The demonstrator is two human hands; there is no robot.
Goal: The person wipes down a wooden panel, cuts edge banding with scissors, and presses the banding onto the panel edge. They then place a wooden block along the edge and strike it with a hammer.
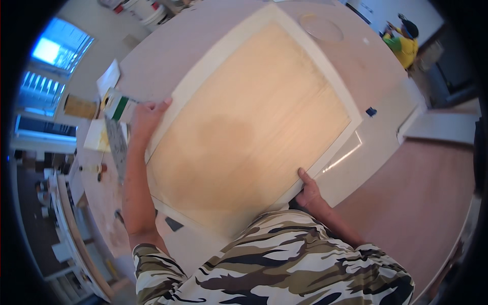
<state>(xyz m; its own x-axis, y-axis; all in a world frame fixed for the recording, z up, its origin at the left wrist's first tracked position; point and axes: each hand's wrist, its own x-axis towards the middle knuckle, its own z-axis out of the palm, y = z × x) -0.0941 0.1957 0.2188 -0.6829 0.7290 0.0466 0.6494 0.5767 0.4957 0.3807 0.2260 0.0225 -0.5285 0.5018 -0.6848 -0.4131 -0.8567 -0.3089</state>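
Observation:
A large pale wood panel (272,89) with a cream border fills the middle of the view, held at a slant with one corner pointing away from me. My left hand (148,117) is closed on its left edge, thumb along the border, beside a white and green container (114,105) and a grey metal tool (118,150). My right hand (309,189) grips the lower right edge with the thumb on top; its fingers are mostly hidden underneath. Beneath the panel's right side lies a glossy light sheet (371,137).
A large pinkish table (168,56) carries a cardboard tube (81,105), papers (99,134), small tools (94,169), a clear ring-shaped item (322,15) and a dark blue object (371,112). A person in yellow and green (406,51) is at the far right. Buckets (150,12) stand behind.

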